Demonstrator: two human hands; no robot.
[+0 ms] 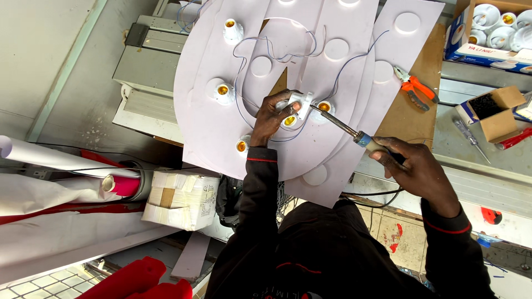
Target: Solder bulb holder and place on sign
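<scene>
Fingers of the right hand [413, 169] are wrapping tight around the handle of a soldering iron [346, 128], its metal shaft angling up toward the middle of the white panel [210, 119]. Just beyond, the left hand [271, 116] is pinching a small white lamp holder [299, 102] against the panel, fingers curled closed on it, with the iron's tip meeting that holder. Thin blue wires [249, 50] are looping from this spot across the board to the other brass-centred sockets [224, 91] spaced around it. Doing this joint well likely means keeping the holder pressed flat and still while the tip is resting only on the terminal, clear of the plastic body and the wire's insulation. Farther off, orange-handled pliers [415, 87] are lying on the brown cardboard [413, 119] to the right, a screwdriver [471, 138] is sitting past them, and a box of spare white holders [493, 33] is waiting at the far corner.
</scene>
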